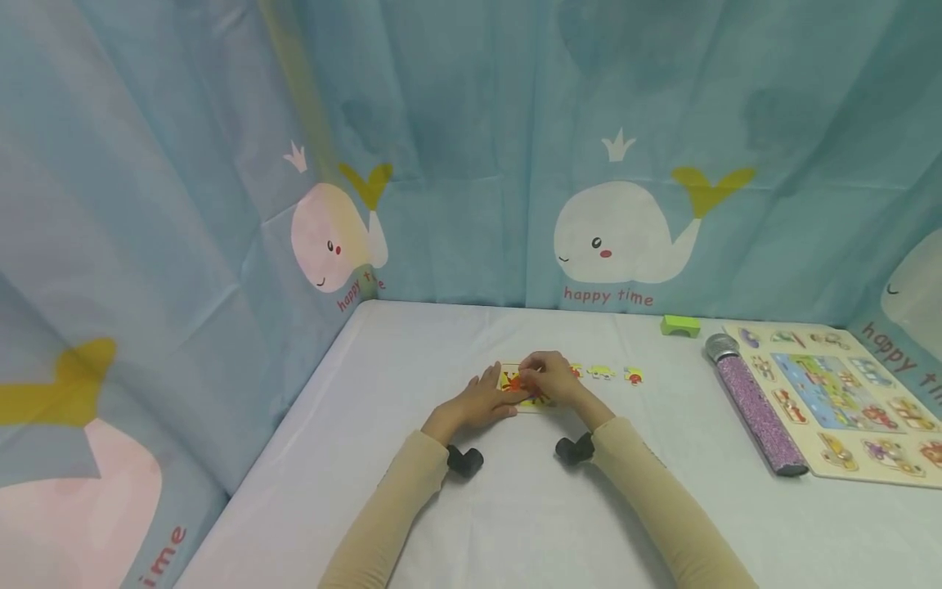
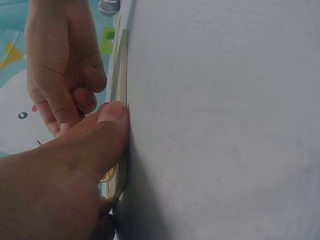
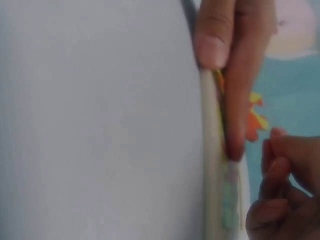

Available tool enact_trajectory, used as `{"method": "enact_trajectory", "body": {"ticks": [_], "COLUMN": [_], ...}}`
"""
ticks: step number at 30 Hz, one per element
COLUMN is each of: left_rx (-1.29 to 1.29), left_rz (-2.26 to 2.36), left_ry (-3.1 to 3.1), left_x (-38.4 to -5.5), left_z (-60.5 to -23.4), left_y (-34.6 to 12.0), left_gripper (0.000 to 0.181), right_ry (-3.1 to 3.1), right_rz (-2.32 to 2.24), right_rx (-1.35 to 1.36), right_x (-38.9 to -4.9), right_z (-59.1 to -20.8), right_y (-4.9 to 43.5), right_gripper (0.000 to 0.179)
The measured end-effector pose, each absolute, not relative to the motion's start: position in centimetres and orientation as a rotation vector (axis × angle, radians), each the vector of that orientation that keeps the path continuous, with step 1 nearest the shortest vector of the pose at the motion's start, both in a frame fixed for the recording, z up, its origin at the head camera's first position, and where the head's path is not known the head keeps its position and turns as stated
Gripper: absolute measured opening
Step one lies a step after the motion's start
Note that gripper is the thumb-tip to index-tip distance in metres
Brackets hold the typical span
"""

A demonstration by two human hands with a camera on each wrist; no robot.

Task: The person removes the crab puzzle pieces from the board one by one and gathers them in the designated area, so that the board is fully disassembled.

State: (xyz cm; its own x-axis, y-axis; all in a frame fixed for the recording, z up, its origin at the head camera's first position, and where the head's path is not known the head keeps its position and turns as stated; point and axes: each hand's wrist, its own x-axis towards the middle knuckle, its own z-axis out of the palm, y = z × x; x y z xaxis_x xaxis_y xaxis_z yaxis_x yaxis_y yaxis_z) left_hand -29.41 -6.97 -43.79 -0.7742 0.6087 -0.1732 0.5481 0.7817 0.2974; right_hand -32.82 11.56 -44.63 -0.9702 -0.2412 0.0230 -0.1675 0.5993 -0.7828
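A small jigsaw board (image 1: 526,410) with a yellow and orange picture lies on the table under both hands. My left hand (image 1: 482,402) rests on its left and front part, fingers mostly straight; in the left wrist view the thumb (image 2: 112,114) lies at the board's edge. Over the board, my right hand (image 1: 553,379) has its fingers curled. An orange and yellow puzzle piece (image 3: 256,122) stands tilted up from the board in the right wrist view, at the fingertips (image 3: 278,133) of the right hand. The left index finger partly hides that piece.
Loose puzzle pieces (image 1: 601,372) lie right of the board, one (image 1: 633,375) farthest out. A green block (image 1: 680,326) stands at the back. At the right lie a purple glitter microphone (image 1: 761,413) and a large wooden puzzle board (image 1: 817,460). A whale-print curtain (image 1: 456,237) borders the table.
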Motion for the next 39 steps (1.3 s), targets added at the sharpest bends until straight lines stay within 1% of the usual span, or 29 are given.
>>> {"method": "enact_trajectory", "body": {"ticks": [4, 8, 13, 21, 28, 33, 39], "left_rx": [0.867, 0.88, 0.91, 0.901, 0.894, 0.888, 0.887], "left_rz": [0.332, 0.335, 0.335, 0.32, 0.339, 0.341, 0.365], "left_ry": [2.716, 2.712, 2.709, 2.71, 2.686, 2.68, 2.684], "left_x": [-29.4, -29.5, -29.6, -29.7, -29.8, -29.8, -30.1], "left_z": [-43.6, -43.8, -43.9, -43.9, -44.5, -44.3, -44.4], "left_y": [-7.0, -7.1, -7.0, -6.9, -7.1, -7.2, -7.2], "left_gripper": [0.045, 0.045, 0.046, 0.046, 0.046, 0.046, 0.046], "right_ry": [2.746, 2.741, 2.742, 2.697, 2.689, 2.707, 2.691], "right_rz": [-1.284, -1.261, -1.27, -1.307, -1.316, -1.267, -1.311], "right_rx": [-0.332, -0.408, -0.463, -0.42, -0.371, -0.349, -0.279], "right_x": [-33.0, -33.0, -32.9, -32.9, -33.0, -33.1, -33.2], "right_z": [-44.6, -44.6, -44.7, -44.5, -45.0, -44.7, -44.5], "right_y": [11.7, 11.6, 11.3, 11.0, 10.8, 10.6, 10.5], "right_gripper": [0.015, 0.02, 0.017, 0.01, 0.011, 0.011, 0.014]}}
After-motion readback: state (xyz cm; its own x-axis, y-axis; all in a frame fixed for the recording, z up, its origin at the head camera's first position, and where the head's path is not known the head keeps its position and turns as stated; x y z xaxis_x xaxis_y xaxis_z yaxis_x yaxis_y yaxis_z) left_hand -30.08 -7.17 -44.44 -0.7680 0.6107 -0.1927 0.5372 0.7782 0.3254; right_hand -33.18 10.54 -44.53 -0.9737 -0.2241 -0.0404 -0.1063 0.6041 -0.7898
